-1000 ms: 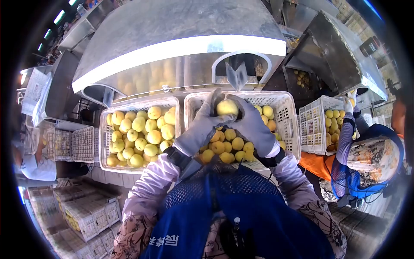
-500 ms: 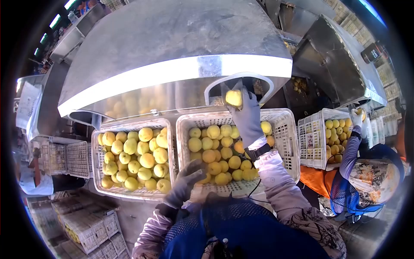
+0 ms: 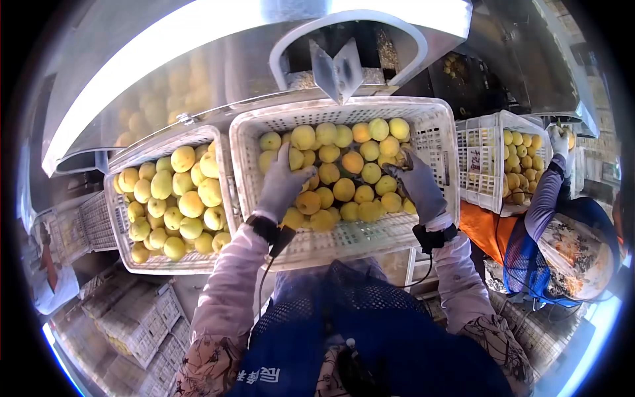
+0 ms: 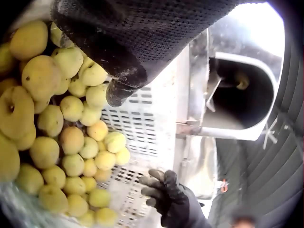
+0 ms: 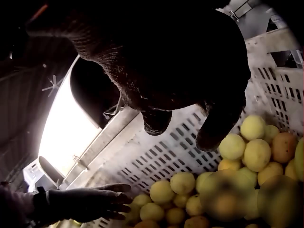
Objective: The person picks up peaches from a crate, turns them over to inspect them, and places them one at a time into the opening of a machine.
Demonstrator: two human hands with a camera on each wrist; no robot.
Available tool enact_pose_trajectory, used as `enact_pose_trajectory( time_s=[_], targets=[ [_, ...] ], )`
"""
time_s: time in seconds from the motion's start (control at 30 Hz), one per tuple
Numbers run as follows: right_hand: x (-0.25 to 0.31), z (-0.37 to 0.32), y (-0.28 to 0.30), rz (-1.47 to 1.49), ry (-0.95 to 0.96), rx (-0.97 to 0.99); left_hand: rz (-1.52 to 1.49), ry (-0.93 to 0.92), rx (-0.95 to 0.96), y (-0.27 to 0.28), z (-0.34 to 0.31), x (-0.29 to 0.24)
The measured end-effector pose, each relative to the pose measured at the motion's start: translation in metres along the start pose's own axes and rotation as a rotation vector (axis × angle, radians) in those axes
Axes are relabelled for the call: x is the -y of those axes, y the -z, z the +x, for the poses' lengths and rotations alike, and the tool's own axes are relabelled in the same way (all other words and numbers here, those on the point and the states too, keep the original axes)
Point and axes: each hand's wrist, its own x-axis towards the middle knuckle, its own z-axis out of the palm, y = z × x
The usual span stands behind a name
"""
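Both hands wear grey gloves and hang over the middle white crate (image 3: 344, 241), which holds many yellow peaches (image 3: 343, 190). On the left side of the peaches is my left hand (image 3: 281, 188), index finger pointing forward and thumb spread, nothing in its grasp. My right hand (image 3: 420, 188) hovers at the right side of the fruit, fingers spread and slightly bent, also without a peach. The left wrist view has the left glove (image 4: 147, 38) large above the peaches, fingertips near the crate's wall. In the right wrist view, the right glove (image 5: 185, 61) is very dark.
A metal machine (image 3: 231, 66) stands behind the crates, with an arched opening and a V-shaped metal piece (image 3: 336, 69). Another crate of peaches (image 3: 173, 264) stands at left. To the right, a person (image 3: 562, 258) works by a further crate (image 3: 479, 165).
Both hands held a peach together; then the right hand carried it to the machine's opening. Now that peach is gone from the hand, and both hands are over the middle crate. The head view has shifted.
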Motion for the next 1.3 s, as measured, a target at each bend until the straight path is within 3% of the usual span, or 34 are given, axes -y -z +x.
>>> enact_pose_trajectory(
  time_s=[0.03, 0.13, 0.17, 0.2, 0.3, 0.4, 0.43, 0.5, 0.53, 0.57, 0.63, 0.67, 0.73, 0.77, 0.83, 0.9, 0.93, 1.0, 1.07, 1.13, 1.17, 1.2, 1.27, 1.3],
  targets=[
    [-0.014, 0.01, -0.005, 0.001, -0.004, -0.005, 0.202, -0.053, -0.045, -0.006, 0.016, -0.005],
    [-0.039, 0.055, -0.018, -0.064, 0.155, -0.15, 0.384, -0.035, -0.031, -0.035, 0.057, -0.015],
    [-0.044, 0.074, -0.027, -0.275, 0.252, -0.22, 0.611, -0.149, -0.213, -0.055, 0.068, -0.01],
    [-0.048, 0.091, -0.037, -0.483, 0.349, -0.287, 0.615, -0.146, -0.22, -0.067, 0.077, -0.002],
    [-0.066, 0.131, -0.077, -0.718, 0.497, -0.321, 0.819, -0.252, -0.268, -0.078, 0.084, 0.004],
    [-0.064, 0.133, -0.096, -0.869, 0.376, -0.439, 0.822, -0.294, -0.307, -0.081, 0.094, 0.009],
    [-0.06, 0.134, -0.094, -0.865, 0.378, -0.439, 0.842, -0.265, -0.227, -0.084, 0.095, 0.003],
    [-0.052, 0.137, -0.083, -0.643, 0.261, -0.26, 0.862, -0.243, -0.149, -0.098, 0.097, -0.005],
    [-0.05, 0.136, -0.078, -0.645, 0.259, -0.263, 0.888, -0.337, -0.161, -0.111, 0.099, -0.003],
    [-0.049, 0.132, -0.071, -0.444, 0.249, -0.174, 0.906, -0.429, -0.175, -0.122, 0.101, 0.001],
    [-0.052, 0.121, -0.056, 0.023, 0.169, 0.044, 0.884, -0.444, -0.12, -0.131, 0.1, 0.012],
    [-0.046, 0.107, -0.041, 0.02, 0.157, 0.047, 0.876, -0.462, -0.061, -0.132, 0.097, 0.018],
    [-0.027, 0.08, -0.007, 0.979, -0.117, 0.507, 0.909, -0.591, -0.062, -0.132, 0.104, 0.034],
    [-0.025, 0.073, 0.001, 1.077, -0.124, 0.598, 0.906, -0.529, 0.022, -0.13, 0.105, 0.029],
    [-0.014, 0.045, 0.012, 1.183, -0.074, 0.561, 0.906, -0.473, 0.097, -0.121, 0.102, 0.021],
    [0.006, 0.02, 0.026, 1.302, 0.009, 0.512, 0.326, -0.103, 0.027, -0.103, 0.095, 0.008],
    [-0.001, 0.022, 0.027, 1.307, 0.021, 0.506, 0.333, -0.115, 0.025, -0.091, 0.085, -0.001],
    [-0.02, 0.025, 0.023, 1.158, 0.053, 0.598, -0.812, 0.201, 0.198, -0.063, 0.051, -0.023],
    [0.005, 0.012, 0.014, 1.213, -0.017, 0.5, -1.058, 0.079, 0.362, -0.043, 0.017, -0.052],
    [0.024, -0.001, 0.005, 1.058, 0.106, 0.403, -0.988, 0.008, 0.456, -0.029, -0.015, -0.091],
    [0.047, -0.012, 0.019, 1.028, -0.041, 0.438, -1.053, -0.004, 0.436, -0.026, -0.022, -0.098],
    [0.057, -0.015, 0.015, 1.023, -0.021, 0.436, -1.119, -0.018, 0.418, -0.022, -0.027, -0.103],
    [0.079, -0.024, 0.002, 1.152, 0.266, 0.228, -1.141, -0.042, 0.408, -0.011, -0.032, -0.107],
    [0.089, -0.031, 0.002, 0.965, 0.389, 0.111, -1.164, -0.048, 0.4, -0.005, -0.033, -0.109]
  ],
)
